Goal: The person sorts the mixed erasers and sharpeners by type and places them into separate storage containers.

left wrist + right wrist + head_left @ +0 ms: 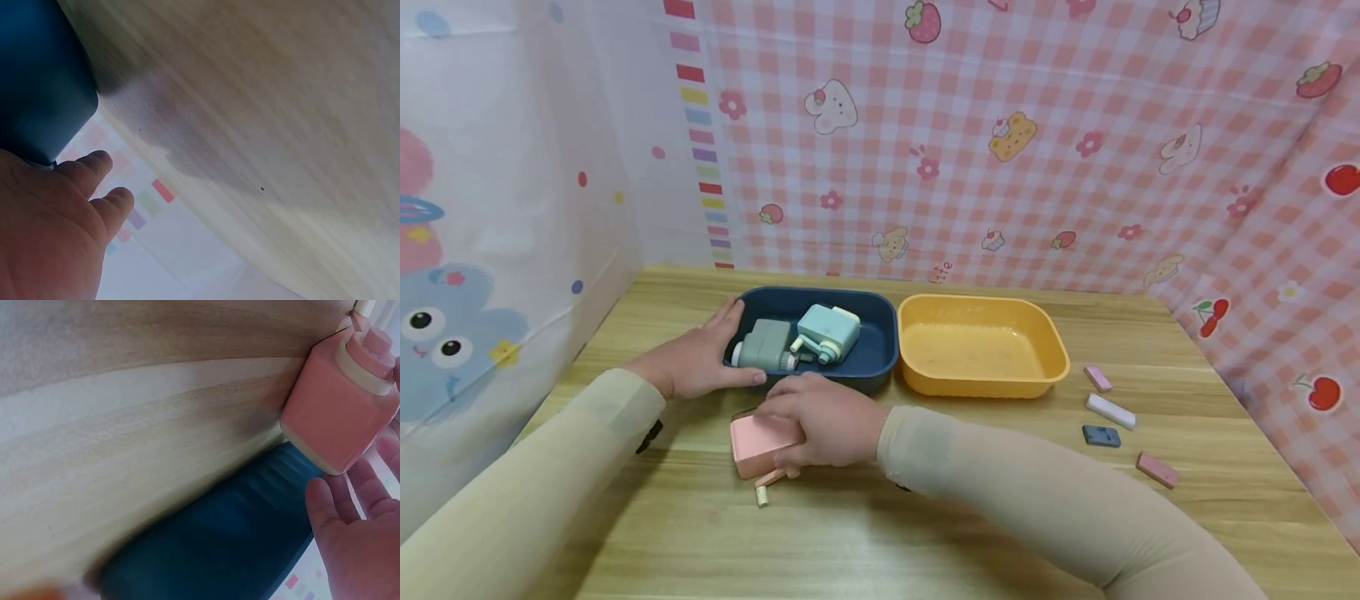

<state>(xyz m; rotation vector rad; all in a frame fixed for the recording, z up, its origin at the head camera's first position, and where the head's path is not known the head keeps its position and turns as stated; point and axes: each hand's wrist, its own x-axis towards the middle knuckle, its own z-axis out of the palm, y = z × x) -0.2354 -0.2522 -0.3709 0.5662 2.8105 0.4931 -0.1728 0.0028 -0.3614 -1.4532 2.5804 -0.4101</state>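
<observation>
My right hand [831,421] grips a pink pencil sharpener [763,442] with a hand crank, low over the table in front of the dark blue bin [880,367]. Its crank, tipped with a cream knob, points toward the near edge. In the right wrist view, fingers lie along one side of the sharpener [340,406]. My left hand [703,358] rests spread against the left end of the bin, thumb along its front rim. Inside the bin lie a grey-green sharpener [765,343] and a light blue one [830,331], both with cranks.
A yellow bin [985,387] stands right beside the blue one. To its right lie several small blocks like erasers: a pink one [1097,378], a white one [1111,411], a dark grey one [1101,436] and a dusty-pink one [1157,470]. Patterned cloth [970,192] hangs behind the table.
</observation>
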